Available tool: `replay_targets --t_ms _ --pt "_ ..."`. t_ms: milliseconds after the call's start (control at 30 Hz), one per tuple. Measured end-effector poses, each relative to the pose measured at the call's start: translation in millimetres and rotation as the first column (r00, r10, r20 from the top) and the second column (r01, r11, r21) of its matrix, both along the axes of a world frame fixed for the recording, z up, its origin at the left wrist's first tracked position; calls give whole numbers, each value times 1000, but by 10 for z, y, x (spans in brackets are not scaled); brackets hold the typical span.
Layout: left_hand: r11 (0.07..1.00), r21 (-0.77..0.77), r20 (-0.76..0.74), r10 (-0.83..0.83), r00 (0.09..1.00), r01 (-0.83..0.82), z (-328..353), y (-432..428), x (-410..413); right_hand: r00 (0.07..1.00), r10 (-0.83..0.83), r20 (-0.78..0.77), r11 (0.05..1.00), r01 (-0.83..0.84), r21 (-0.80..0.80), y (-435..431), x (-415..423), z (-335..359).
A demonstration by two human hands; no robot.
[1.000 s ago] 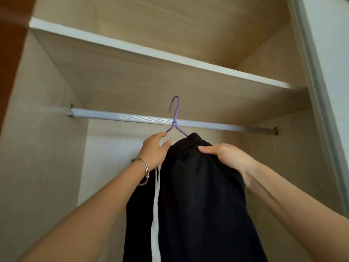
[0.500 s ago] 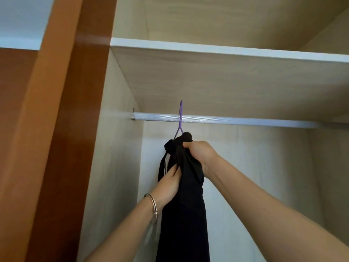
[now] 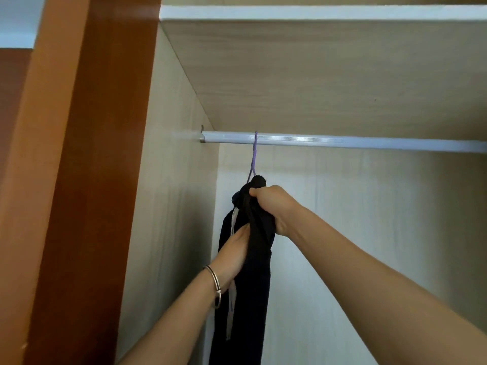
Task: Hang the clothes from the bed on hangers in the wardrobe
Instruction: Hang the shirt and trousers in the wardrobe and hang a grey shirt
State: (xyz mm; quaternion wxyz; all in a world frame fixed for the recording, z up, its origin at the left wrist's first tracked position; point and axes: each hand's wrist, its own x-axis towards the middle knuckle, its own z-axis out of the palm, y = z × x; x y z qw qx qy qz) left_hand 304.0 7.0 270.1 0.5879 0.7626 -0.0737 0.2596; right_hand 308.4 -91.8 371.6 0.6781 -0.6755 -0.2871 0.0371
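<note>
Black trousers with a white side stripe and white drawstring hang from a thin purple hanger. The hanger's hook sits over the silver wardrobe rail, near its left end. My right hand is closed around the bunched waistband just under the hook. My left hand, a bracelet on its wrist, grips the fabric lower down on the left side. The hanger's shoulders are hidden inside the cloth.
A wooden shelf lies just above the rail. The wardrobe's pale left wall stands close beside the trousers. An orange-brown door frame fills the left. The rail to the right of the hanger is bare.
The hanger went from held below and in front of the rail to hooked over it near the left end. The trousers turned edge-on and both hands bunched the waistband. My view swung left.
</note>
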Motion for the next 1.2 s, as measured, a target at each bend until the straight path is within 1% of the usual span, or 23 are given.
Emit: replay_targets --t_ms 67,100,133,167,233,267,300,333,400,467,533,600,633,700,733,767,800,867,933,967,1033,1100,1200 --pt "997 -4 -28 75 997 -75 -4 -70 -64 997 77 17 996 -76 -48 -55 -31 -219" --pt "998 -11 -29 69 997 -70 -50 -109 -169 991 115 65 991 -110 -72 -83 -35 -339" --pt "998 -26 -46 58 997 -59 -134 -133 -272 980 148 132 987 -138 -85 -117 -53 -476" --pt "995 -77 -48 53 997 -56 -259 -150 -392 964 160 213 986 -146 -81 -152 -69 -632" --pt "981 -165 -13 104 994 -105 -554 -208 -502 917 122 381 992 -108 -58 -225 -87 -985" --pt "978 -166 15 135 991 -130 -768 -251 -572 902 115 415 993 -105 -47 -257 -81 -1190" --pt "981 -111 23 160 987 -156 -986 -318 -651 907 133 400 991 -133 -28 -294 -78 -1401" --pt "985 -45 4 165 986 -165 -1206 -398 -715 924 162 347 985 -170 -7 -323 -62 -1618" --pt "985 88 -93 155 984 -147 -1684 -518 -776 956 201 215 979 -201 -20 -365 -11 -2077" --pt "970 206 -207 175 963 -132 -2152 -575 -751 971 202 124 970 -181 -163 -367 42 -2543" --pt "934 303 -285 277 918 -188 -2577 -625 -687 979 192 66 939 -164 -302 -373 87 -2990" --pt "912 280 -373 391 842 -299 -2905 -680 -644 983 185 12 896 -164 -412 -414 128 -3374" --pt "902 268 -429 426 797 -337 -3022 -697 -631 979 202 -13 856 -183 -484 -442 154 -3534" --pt "886 303 -501 461 733 -351 -3190 -673 -588 969 243 -36 743 -210 -636 -467 224 -3747" --pt "881 320 -511 471 719 -350 -3225 -646 -565 970 241 -21 707 -191 -681 -458 271 -3788" --pt "877 320 -514 479 712 -360 -3227 -627 -546 974 227 6 702 -160 -694 -437 319 -3794" --pt "872 308 -500 489 714 -381 -3210 -603 -526 976 211 47 712 -121 -691 -401 362 -3769" --pt "858 281 -463 513 723 -429 -3123 -570 -493 965 186 187 734 -10 -680 -317 390 -3666" --pt "843 236 -422 537 731 -484 -3004 -529 -470 939 152 309 771 83 -631 -238 357 -3580" --pt "835 222 -405 549 731 -504 -2953 -503 -470 931 129 342 792 111 -600 -206 325 -3557" --pt "822 231 -395 568 722 -520 -2904 -443 -496 926 97 364 836 123 -535 -153 246 -3553" --pt "820 224 -423 568 706 -526 -2949 -394 -555 927 87 366 873 106 -476 -108 178 -3610" --pt "812 272 -503 577 643 -516 -3162 -369 -696 926 129 355 886 53 -461 -85 90 -3776"
